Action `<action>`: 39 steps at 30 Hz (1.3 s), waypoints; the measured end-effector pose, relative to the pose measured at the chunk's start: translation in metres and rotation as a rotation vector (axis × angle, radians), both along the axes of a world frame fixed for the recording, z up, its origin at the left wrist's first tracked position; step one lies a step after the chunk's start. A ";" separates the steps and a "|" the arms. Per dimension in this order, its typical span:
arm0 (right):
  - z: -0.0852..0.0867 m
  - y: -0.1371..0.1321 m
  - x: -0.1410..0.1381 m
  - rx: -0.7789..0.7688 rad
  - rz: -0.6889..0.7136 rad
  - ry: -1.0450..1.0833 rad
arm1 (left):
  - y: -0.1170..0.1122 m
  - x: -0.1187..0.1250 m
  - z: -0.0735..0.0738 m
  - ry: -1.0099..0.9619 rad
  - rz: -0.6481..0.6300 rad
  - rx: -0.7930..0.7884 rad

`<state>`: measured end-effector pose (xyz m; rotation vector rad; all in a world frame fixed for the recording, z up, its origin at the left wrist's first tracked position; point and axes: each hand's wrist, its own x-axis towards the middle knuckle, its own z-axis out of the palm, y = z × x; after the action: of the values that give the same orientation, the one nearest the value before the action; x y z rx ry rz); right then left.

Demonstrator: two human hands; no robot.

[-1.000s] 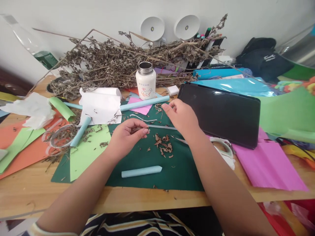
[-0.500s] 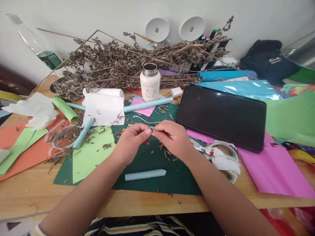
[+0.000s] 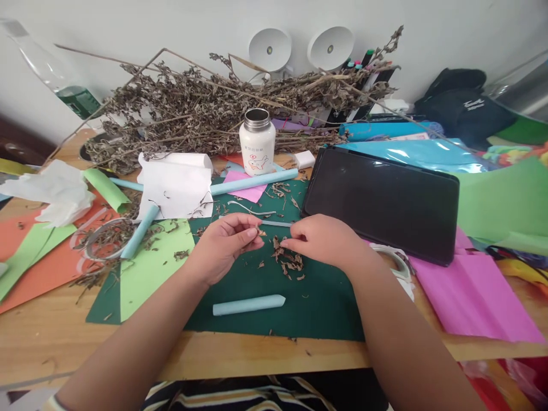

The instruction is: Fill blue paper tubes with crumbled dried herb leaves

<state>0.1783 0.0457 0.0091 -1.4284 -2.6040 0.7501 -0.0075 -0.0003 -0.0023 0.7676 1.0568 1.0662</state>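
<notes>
Between the thumb and fingers of my left hand (image 3: 225, 245) is a small piece of dried leaf (image 3: 261, 233). My right hand (image 3: 323, 241) is a little to the right, its fingers curled and closed. Its thumb tip is beside loose dried leaves (image 3: 291, 262) on the green mat (image 3: 257, 279); whether a piece is in its fingers I cannot make out. Below the hands lies a light blue paper tube (image 3: 248, 305) with one pointed end. A thin pale strip (image 3: 276, 224) runs behind the fingers.
A bundle of dried plant stems (image 3: 184, 108) spans the back, behind an uncapped white bottle (image 3: 257, 142). On the right are a black tablet (image 3: 381, 200), partly covered scissors (image 3: 396, 260) and pink paper (image 3: 475, 297). Left are white paper (image 3: 175, 188), light green paper (image 3: 154, 274) and a tape ring (image 3: 92, 245).
My hands were together at the fingertips and are now apart. My right hand has moved right and slightly down toward the loose leaves; my left hand has stayed nearly in place with the leaf piece.
</notes>
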 end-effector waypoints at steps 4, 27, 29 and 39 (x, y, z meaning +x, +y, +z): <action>0.002 -0.005 -0.005 -0.006 -0.006 0.120 | 0.000 0.000 -0.002 0.083 -0.018 0.031; -0.001 -0.009 -0.015 -0.012 0.094 0.216 | -0.001 -0.002 0.000 0.266 -0.036 0.183; -0.005 -0.013 -0.021 0.014 0.207 0.345 | -0.001 -0.001 0.000 0.289 -0.074 0.194; -0.012 -0.016 -0.024 0.078 0.104 0.497 | -0.006 -0.005 0.007 0.798 -0.339 0.379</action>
<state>0.1539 0.0295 -0.0028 -0.9389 -2.2994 0.8716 -0.0127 -0.0064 0.0048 1.7031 1.3250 0.6661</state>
